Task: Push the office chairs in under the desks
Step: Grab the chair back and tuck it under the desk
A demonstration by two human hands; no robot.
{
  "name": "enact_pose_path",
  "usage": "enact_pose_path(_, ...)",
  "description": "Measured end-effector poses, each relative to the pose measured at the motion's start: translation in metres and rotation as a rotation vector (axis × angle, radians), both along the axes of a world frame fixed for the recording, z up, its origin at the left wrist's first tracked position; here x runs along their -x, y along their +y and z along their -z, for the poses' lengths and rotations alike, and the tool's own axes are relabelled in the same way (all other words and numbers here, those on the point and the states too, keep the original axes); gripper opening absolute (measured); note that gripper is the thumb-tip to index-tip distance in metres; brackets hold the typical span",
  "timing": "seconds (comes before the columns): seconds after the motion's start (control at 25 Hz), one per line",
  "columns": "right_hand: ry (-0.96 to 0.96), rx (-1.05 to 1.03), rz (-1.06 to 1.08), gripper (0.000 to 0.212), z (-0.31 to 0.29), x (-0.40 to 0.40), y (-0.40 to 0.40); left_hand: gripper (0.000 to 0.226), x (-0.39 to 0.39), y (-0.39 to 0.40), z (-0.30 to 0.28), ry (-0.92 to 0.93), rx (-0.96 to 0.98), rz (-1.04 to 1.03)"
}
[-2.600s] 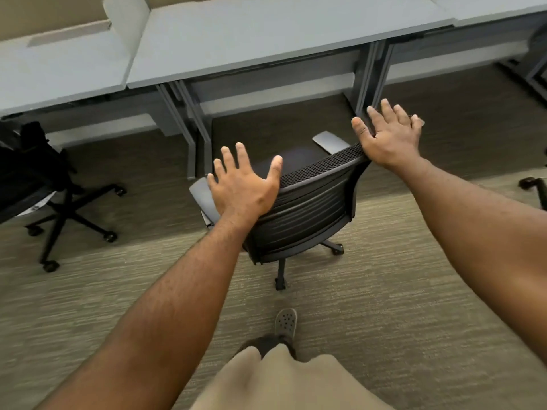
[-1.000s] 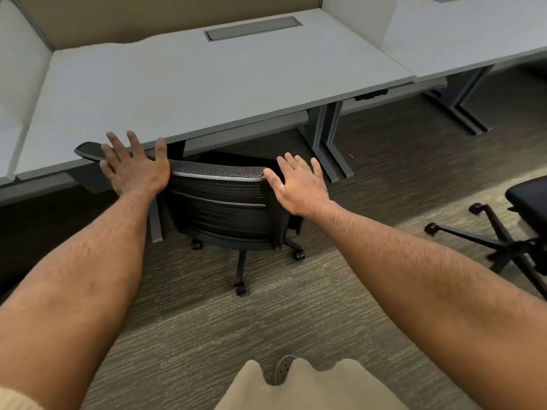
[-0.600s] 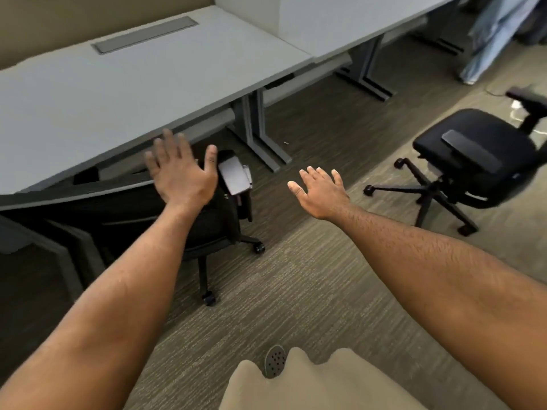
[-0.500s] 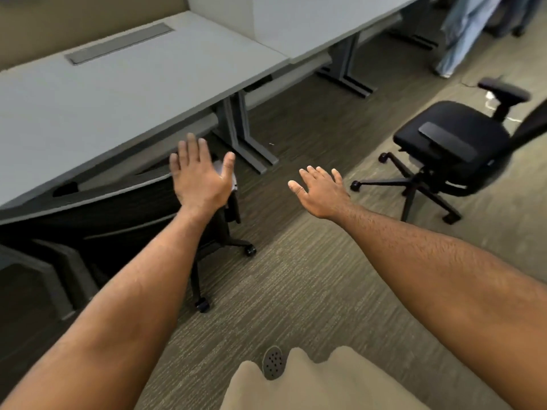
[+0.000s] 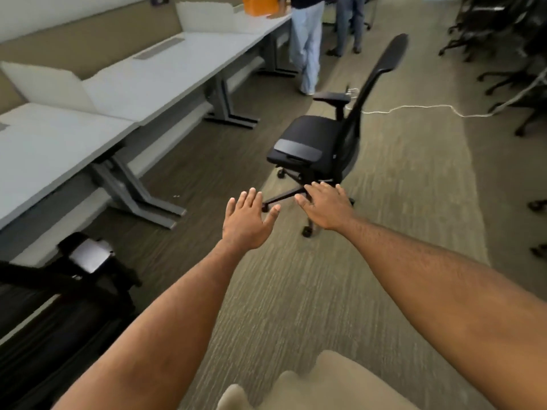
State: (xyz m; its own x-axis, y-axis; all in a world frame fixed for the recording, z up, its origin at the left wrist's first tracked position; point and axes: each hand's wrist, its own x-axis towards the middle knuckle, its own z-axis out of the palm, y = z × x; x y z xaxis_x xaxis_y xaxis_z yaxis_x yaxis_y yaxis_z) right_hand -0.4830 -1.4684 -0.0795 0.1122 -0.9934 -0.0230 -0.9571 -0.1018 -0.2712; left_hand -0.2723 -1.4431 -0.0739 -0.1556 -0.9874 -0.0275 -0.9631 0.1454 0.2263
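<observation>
A black office chair (image 5: 318,140) stands out on the carpet ahead, turned sideways, apart from the row of grey desks (image 5: 154,81) on the left. Another black chair (image 5: 74,291) sits at the lower left, partly under the nearest desk (image 5: 35,155). My left hand (image 5: 247,221) and my right hand (image 5: 327,207) are both stretched forward in the air, fingers spread, holding nothing. They are short of the free chair and touch nothing.
Two people (image 5: 307,42) stand by the far desk, near an orange box (image 5: 260,4). A white cable (image 5: 420,109) runs across the carpet behind the chair. Several more black chairs (image 5: 503,48) crowd the right side. Desk legs (image 5: 133,193) stick out at the left.
I have let go of the chair now under the left desk and turned right. Both hands came off it and now reach toward the free chair ahead.
</observation>
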Motion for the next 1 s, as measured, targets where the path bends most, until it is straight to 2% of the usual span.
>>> enact_pose_path(0.28, -0.043, -0.030, 0.265, 0.068, 0.007, 0.200, 0.030, 0.080, 0.194, -0.030, 0.009, 0.044, -0.056, 0.230)
enact_pose_path(0.64, -0.079, -0.133, 0.530, 0.076, 0.052, 0.366, 0.059, 0.074, 0.370, -0.066, 0.030, -0.036, -0.111, 0.524)
enact_pose_path(0.8, -0.074, -0.168, 0.574, 0.077, 0.067, 0.431, 0.030, 0.073, 0.435, -0.110, 0.044, -0.084, -0.139, 0.597)
enact_pose_path(1.0, -0.017, -0.187, 0.546, 0.080, 0.070, 0.520, -0.054, 0.073, 0.522, -0.203, 0.058, -0.118, -0.198, 0.613)
